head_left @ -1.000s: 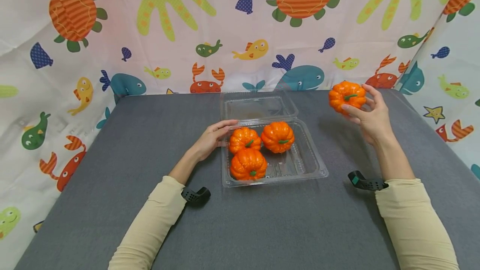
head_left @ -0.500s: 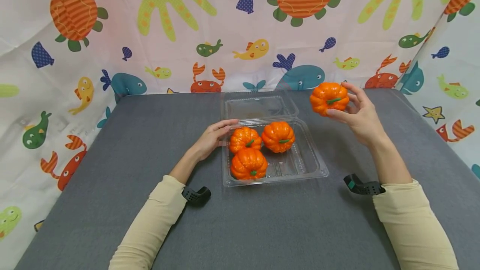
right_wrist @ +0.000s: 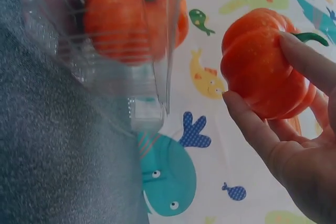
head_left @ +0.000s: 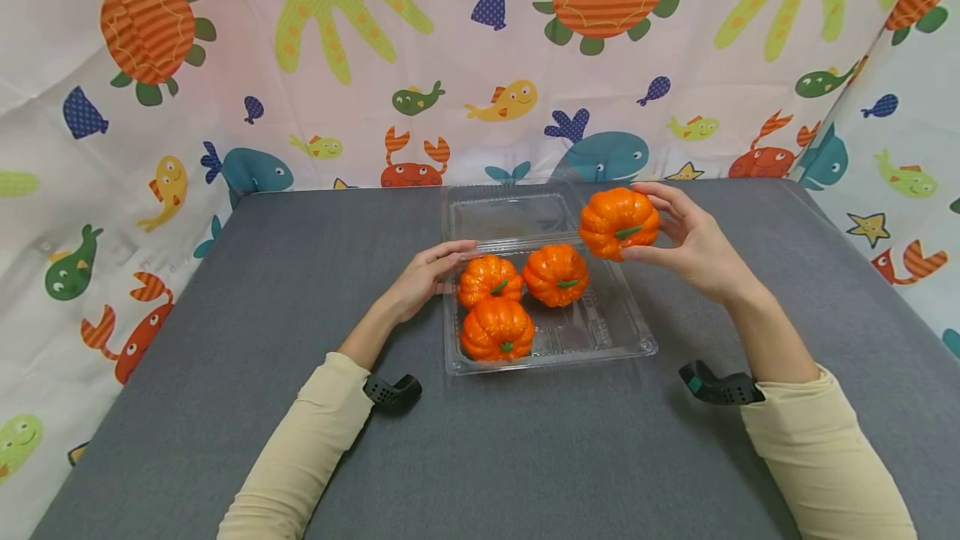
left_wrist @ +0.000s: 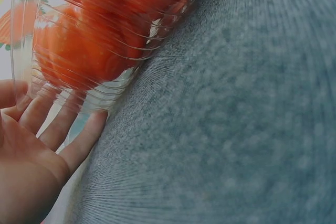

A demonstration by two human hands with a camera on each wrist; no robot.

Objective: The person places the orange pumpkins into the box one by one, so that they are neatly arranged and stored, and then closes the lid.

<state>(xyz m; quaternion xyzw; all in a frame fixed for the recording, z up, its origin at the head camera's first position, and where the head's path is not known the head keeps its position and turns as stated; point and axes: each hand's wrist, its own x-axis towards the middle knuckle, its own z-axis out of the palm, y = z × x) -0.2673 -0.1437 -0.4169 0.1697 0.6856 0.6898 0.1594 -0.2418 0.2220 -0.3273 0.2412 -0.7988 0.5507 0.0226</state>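
Farther left than before, my right hand (head_left: 696, 247) pinches the pumpkin (head_left: 613, 219) near the far-right corner of the clear container (head_left: 576, 330), bare space nearer me; my left hand (head_left: 422, 282), loose-fingered, touches its left side.

Glossy pumpkins (head_left: 619, 219), shiny plast. container (head_left: 622, 319), matt cloth-like tbl. top (head_left: 551, 457)

Free container floor (head_left: 572, 330) beside front pumpkin (head_left: 498, 328)
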